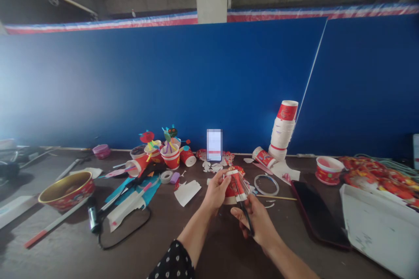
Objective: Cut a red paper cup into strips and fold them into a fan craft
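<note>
My left hand (216,189) grips a red and white paper cup (231,187) by its left side, over the middle of the table. My right hand (257,218) is closed around the dark handles of a pair of scissors (246,216). Their blades reach up to the cup's right side, where the paper looks cut into strips. How far the blades go into the paper is hard to make out. White paper scraps (212,166) lie just behind the cup, below a propped phone (214,146) with a lit screen.
A leaning stack of paper cups (283,130) stands at the back right. On the right lie a dark tablet (319,213) and a white tray (379,231). Decorated cups (170,157), a gold-lined bowl (67,189) and a black cable (126,239) occupy the left. Behind rises a blue partition (163,83).
</note>
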`<state>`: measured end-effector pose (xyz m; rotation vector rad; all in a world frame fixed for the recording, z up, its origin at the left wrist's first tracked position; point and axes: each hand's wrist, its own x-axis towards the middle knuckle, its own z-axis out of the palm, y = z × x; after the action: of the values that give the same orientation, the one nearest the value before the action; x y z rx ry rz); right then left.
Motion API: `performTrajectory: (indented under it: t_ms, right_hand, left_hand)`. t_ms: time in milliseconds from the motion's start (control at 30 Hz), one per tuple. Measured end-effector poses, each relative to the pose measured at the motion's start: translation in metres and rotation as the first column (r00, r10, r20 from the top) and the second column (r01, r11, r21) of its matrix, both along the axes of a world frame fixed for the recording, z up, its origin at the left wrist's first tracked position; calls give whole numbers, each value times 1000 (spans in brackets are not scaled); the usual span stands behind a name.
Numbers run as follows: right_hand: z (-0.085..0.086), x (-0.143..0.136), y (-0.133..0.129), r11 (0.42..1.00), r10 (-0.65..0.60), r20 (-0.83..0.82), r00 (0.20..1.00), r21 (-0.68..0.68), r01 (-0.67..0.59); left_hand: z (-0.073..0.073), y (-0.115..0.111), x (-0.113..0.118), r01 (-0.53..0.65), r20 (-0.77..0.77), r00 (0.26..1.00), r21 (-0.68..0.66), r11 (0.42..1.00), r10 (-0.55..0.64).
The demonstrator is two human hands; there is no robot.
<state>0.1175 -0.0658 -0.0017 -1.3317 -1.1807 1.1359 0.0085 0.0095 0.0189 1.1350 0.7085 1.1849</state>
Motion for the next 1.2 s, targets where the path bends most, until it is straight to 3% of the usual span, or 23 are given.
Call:
performTrajectory:
  t_ms: [833, 1200]
  right_hand:
    - [0, -2, 0, 999, -48, -39, 998, 15, 49]
    - [-2, -1, 1, 998, -42, -1, 999, 39, 42]
  left_hand:
    - [-2, 7, -1, -10, -76, 997, 38, 999, 13]
    - [1, 5, -1, -11, -41, 999, 21, 1000, 12]
